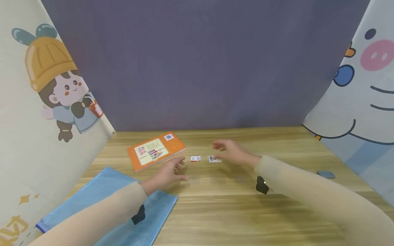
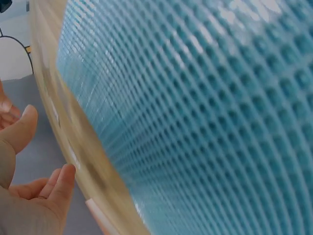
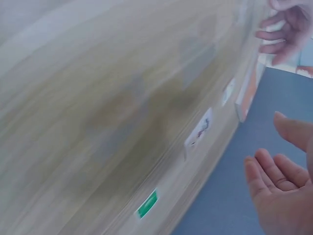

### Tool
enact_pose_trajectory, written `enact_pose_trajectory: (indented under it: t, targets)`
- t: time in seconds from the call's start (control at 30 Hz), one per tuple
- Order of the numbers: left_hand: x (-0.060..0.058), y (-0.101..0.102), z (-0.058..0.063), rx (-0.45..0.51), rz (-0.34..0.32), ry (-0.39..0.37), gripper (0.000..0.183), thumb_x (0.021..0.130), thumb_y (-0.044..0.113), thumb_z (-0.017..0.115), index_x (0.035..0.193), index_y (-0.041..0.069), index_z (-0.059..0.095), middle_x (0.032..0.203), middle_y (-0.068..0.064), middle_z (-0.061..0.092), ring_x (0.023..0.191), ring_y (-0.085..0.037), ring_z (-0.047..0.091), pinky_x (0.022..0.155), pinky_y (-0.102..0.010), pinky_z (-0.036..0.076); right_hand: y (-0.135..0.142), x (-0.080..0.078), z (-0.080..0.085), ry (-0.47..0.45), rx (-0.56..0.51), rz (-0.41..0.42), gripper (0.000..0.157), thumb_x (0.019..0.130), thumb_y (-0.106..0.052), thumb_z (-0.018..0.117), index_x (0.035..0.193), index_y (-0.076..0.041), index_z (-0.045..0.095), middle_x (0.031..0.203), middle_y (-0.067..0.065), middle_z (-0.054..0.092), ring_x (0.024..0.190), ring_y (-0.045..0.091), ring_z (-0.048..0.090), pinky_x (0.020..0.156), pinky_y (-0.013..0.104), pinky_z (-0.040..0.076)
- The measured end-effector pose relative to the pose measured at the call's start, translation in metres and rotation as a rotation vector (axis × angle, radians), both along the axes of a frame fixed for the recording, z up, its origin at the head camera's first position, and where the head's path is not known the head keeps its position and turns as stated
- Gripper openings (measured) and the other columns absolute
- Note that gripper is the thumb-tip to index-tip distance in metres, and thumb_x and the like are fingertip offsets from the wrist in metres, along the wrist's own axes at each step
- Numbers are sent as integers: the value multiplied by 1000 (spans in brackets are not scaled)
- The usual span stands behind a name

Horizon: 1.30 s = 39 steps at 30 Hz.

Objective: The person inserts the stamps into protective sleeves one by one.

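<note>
1. The right hand (image 1: 235, 152) and left hand (image 1: 167, 172) are hovering, fingers relaxed and parted, holding nothing.
2. Thin cards are probably calling for light fingertip pressure at one edge.
3. The figure-printed card (image 1: 211, 159) is lying near the right thumb; the red-edged card (image 1: 195, 159) is lying near the left fingertips.

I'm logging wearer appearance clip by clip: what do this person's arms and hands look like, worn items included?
The left sleeve and right sleeve are long, plain cream, reaching the wrists. A small, angular black piece juts below each near the cuff. The left hand and right hand are ungloved.
</note>
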<state>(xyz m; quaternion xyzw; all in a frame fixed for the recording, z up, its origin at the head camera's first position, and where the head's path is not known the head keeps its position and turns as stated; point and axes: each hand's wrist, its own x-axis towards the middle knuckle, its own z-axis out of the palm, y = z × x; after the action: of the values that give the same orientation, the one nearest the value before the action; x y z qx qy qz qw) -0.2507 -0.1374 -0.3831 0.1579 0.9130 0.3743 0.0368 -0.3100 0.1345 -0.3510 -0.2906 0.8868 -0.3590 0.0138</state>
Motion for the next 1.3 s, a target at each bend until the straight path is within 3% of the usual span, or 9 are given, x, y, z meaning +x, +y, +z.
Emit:
enact_pose_trajectory:
  t: [0.33,0.63,0.87,1.0,1.13,1.3]
  targets:
    - [0,13,-8,13,26,-33,60,70,12,86,122,-4,60,115,-14,66,98,-24,62,88,-36,56,-30,-15,-2,-141,-37,-26,44,84,-1,72,123,11,58,111,25,66,97,28,65,87,33,57]
    - [-1,20,-12,-4,126,-71,44,67,15,88,103,2,67,101,-8,66,87,-18,58,79,-33,54,-62,-28,-17,-240,-38,-166,38,80,-5,77,114,5,66,104,17,70,91,20,65,81,25,57]
    - [0,28,-11,-5,179,-57,34,64,7,89,90,3,67,86,-7,62,77,-15,51,67,-25,46,-74,-34,-26,-267,-23,-236,38,77,-7,80,112,3,67,104,12,71,95,21,65,84,27,56]
    - [3,31,-7,-17,195,-60,31,64,5,88,86,4,66,84,-6,62,75,-14,50,65,-24,43,-77,-37,-32,-287,-27,-281,40,71,-6,84,108,0,69,100,8,68,85,16,61,68,23,55]
    - [4,32,-7,-20,202,-60,30,64,4,88,84,4,66,84,-6,63,76,-14,50,66,-24,43,-81,-38,-34,-312,-27,-303,40,68,-3,85,105,0,69,90,4,64,68,11,53,49,18,46]
    - [3,32,-8,-31,205,-44,27,64,4,88,82,4,67,82,-5,64,76,-14,50,68,-25,43,-84,-40,-34,-333,16,-318,39,70,-1,84,106,-1,69,84,2,61,60,10,50,44,18,41]
